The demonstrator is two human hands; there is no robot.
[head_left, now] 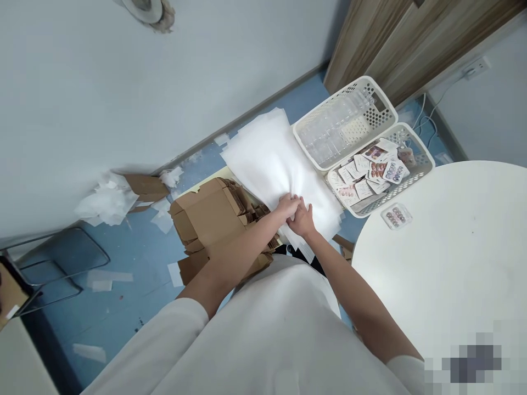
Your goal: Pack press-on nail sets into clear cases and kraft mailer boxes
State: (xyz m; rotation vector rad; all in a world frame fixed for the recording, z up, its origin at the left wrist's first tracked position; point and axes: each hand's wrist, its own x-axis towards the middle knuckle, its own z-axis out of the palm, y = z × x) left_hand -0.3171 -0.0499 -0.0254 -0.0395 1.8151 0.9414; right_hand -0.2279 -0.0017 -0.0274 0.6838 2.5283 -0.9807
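The stack of white packing sheets (pixel 263 151) lies between folded cardboard boxes (pixel 212 211) and white perforated baskets (pixel 391 192). The left hand (pixel 289 206) and right hand (pixel 303 220) meet over its puckered near part, fingers curled; whether they pinch a sheet, I cannot tell. Sheet handling seems in hand; separating one would call for a light pinch.
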